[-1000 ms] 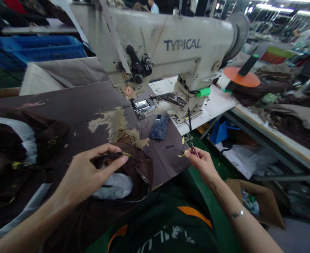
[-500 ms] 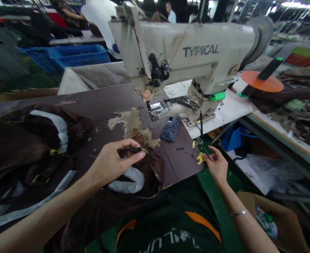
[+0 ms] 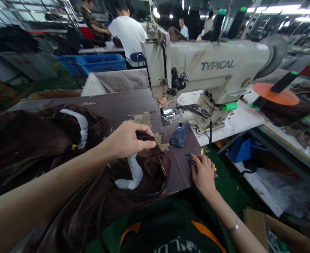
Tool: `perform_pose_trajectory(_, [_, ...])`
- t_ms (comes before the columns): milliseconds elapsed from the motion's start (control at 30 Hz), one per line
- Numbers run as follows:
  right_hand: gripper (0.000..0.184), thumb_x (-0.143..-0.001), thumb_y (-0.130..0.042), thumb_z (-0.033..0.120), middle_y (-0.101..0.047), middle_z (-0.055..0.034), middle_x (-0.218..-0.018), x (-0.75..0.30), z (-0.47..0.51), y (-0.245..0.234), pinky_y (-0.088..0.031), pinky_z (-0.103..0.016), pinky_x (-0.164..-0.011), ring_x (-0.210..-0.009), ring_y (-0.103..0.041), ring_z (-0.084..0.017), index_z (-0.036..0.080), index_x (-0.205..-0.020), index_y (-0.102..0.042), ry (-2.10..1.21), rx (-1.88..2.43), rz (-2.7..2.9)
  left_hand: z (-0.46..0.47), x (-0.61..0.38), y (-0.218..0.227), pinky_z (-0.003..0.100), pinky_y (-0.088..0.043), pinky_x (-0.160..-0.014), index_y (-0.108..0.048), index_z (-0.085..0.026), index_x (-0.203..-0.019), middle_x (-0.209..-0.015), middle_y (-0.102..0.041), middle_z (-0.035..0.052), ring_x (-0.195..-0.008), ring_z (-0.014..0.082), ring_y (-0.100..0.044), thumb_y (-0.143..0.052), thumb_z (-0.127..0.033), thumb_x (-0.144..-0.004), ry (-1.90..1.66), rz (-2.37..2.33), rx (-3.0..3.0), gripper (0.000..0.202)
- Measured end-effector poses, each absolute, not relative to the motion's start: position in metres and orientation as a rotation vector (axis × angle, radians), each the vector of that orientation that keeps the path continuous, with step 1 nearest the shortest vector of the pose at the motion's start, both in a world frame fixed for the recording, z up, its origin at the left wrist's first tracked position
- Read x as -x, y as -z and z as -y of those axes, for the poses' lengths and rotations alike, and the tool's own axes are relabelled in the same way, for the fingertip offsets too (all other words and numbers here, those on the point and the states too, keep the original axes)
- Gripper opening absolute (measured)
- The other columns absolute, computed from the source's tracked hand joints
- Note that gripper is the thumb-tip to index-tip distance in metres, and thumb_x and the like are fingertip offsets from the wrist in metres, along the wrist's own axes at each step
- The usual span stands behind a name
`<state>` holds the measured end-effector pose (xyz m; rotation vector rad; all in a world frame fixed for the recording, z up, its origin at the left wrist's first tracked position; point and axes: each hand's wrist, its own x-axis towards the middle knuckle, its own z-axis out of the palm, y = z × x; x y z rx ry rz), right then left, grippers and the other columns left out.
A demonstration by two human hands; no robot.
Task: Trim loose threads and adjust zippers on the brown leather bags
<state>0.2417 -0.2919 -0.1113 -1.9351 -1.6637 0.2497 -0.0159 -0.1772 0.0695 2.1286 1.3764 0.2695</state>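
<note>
The left hand (image 3: 125, 140) is gripping the leather jacket (image 3: 146, 172) close to its zipper (image 3: 162, 170), with the fingers (image 3: 146, 134) closing in a narrow pinch on a dark edge of the material. The right hand (image 3: 203, 174) is holding small snips (image 3: 190, 159) just off the jacket, its fingers (image 3: 203, 163) curling tightly around them. A few yellow scraps (image 3: 202, 151) are lying near that hand.

The jacket is lying bunched across the dark counter (image 3: 123, 100) and is spilling over its near edge, its white trim (image 3: 133, 172) twisting through the folds. A phone (image 3: 179, 135) is resting between the jacket and the sewing machine (image 3: 215, 66).

The jacket looks soft, limp and fairly heavy, so its folds are likely to slide and drag. A firm hold seems best along the zipper edge or a seam, not on the loose folds.
</note>
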Motion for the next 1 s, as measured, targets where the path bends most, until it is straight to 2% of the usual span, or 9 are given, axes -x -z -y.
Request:
perform_pose_trajectory(100, [0.033, -0.088, -0.053, 0.021, -0.058, -0.0114, -0.112, -0.221, 0.302, 0.095, -0.04, -0.047, -0.09, -0.105, -0.052, -0.028, 0.023, -0.12, -0.058, -0.274, 1.722, 1.663, 0.18, 0.014, -0.077, 0.023, -0.034, -0.052, -0.069, -0.021, -0.082, -0.067, -0.064, -0.0019, -0.053, 0.0113, -0.05, -0.064, -0.044, -0.071, -0.299, -1.368, -2.203, 0.027])
perform_pose_trajectory(233, [0.023, -0.087, -0.05, 0.012, -0.062, -0.0078, -0.099, -0.175, 0.329, 0.058, -0.046, -0.038, -0.08, -0.094, -0.058, -0.022, 0.024, -0.105, -0.058, -0.395, 1.286, 1.636, 0.178, 0.01, -0.092, 0.023, -0.036, -0.057, -0.071, -0.02, -0.078, -0.07, -0.067, -0.0013, -0.058, 0.0123, -0.053, -0.066, -0.038, -0.068, -0.434, -1.368, -2.345, 0.021])
perform_pose_trajectory(367, [0.034, -0.09, -0.05, 0.016, -0.06, -0.0028, -0.128, -0.129, 0.338, 0.025, -0.034, -0.04, -0.101, -0.122, -0.049, -0.02, 0.026, -0.122, -0.053, -0.255, 0.867, 2.162, 0.167, 0.0, -0.113, 0.025, -0.037, -0.061, -0.073, -0.02, -0.078, -0.067, -0.066, -0.0004, -0.061, 0.0143, -0.056, -0.067, -0.034, -0.065, -0.518, -1.461, -2.49, 0.02])
perform_pose_trajectory(467, [0.028, -0.099, -0.043, 0.028, -0.058, -0.0012, -0.133, -0.107, 0.326, 0.012, -0.033, -0.04, -0.094, -0.125, -0.045, -0.019, 0.023, -0.126, -0.051, -0.165, 0.966, 2.317, 0.16, -0.002, -0.128, 0.026, -0.036, -0.062, -0.074, -0.022, -0.08, -0.068, -0.065, 0.0, -0.063, 0.0159, -0.056, -0.069, -0.036, -0.065, -0.448, -1.506, -2.604, 0.021])
perform_pose_trajectory(633, [0.019, -0.099, -0.043, 0.031, -0.069, -0.0017, -0.101, -0.105, 0.303, 0.01, -0.033, -0.039, -0.078, -0.099, -0.056, -0.019, 0.02, -0.096, -0.059, -0.076, 1.056, 2.394, 0.16, 0.019, -0.165, 0.023, -0.036, -0.065, -0.074, -0.018, -0.082, -0.069, -0.065, 0.0, -0.066, 0.0133, -0.055, -0.071, -0.046, -0.065, -0.216, -1.584, -2.772, 0.033])
perform_pose_trajectory(733, [0.01, -0.095, -0.05, 0.02, -0.067, -0.0044, -0.113, -0.112, 0.293, 0.011, -0.029, -0.04, -0.089, -0.112, -0.052, -0.02, 0.02, -0.099, -0.059, 0.018, 1.043, 2.351, 0.166, 0.036, -0.196, 0.02, -0.035, -0.067, -0.073, -0.013, -0.089, -0.058, -0.059, -0.0041, -0.061, 0.0087, -0.054, -0.062, -0.052, -0.073, -0.142, -1.709, -2.796, 0.043])
perform_pose_trajectory(833, [0.014, -0.095, -0.05, 0.018, -0.066, -0.0036, -0.118, -0.114, 0.283, 0.003, -0.018, -0.044, -0.101, -0.123, -0.047, -0.02, 0.022, -0.106, -0.058, 0.052, 1.009, 2.218, 0.178, 0.046, -0.231, 0.017, -0.036, -0.071, -0.073, -0.009, -0.091, -0.048, -0.052, -0.0084, -0.062, 0.0089, -0.06, -0.061, -0.057, -0.071, -0.072, -1.945, -2.722, 0.053])
perform_pose_trajectory(933, [0.011, -0.096, -0.049, 0.023, -0.068, -0.0025, -0.103, -0.108, 0.273, -0.018, -0.015, -0.047, -0.105, -0.115, -0.052, -0.02, 0.022, -0.1, -0.058, 0.078, 1.034, 2.088, 0.197, 0.052, -0.266, 0.019, -0.036, -0.076, -0.074, -0.009, -0.091, -0.051, -0.053, -0.0089, -0.074, 0.014, -0.066, -0.059, -0.062, -0.068, -0.028, -2.112, -2.731, 0.06])
perform_pose_trajectory(1000, [0.009, -0.094, -0.051, 0.026, -0.065, -0.0035, -0.096, -0.101, 0.266, -0.037, -0.021, -0.048, -0.103, -0.105, -0.055, -0.021, 0.022, -0.094, -0.059, 0.113, 1.066, 2.004, 0.212, 0.057, -0.289, 0.023, -0.035, -0.078, -0.074, -0.009, -0.094, -0.051, -0.052, -0.0088, -0.08, 0.0193, -0.067, -0.056, -0.066, -0.065, -0.156, -2.223, -2.676, 0.066])
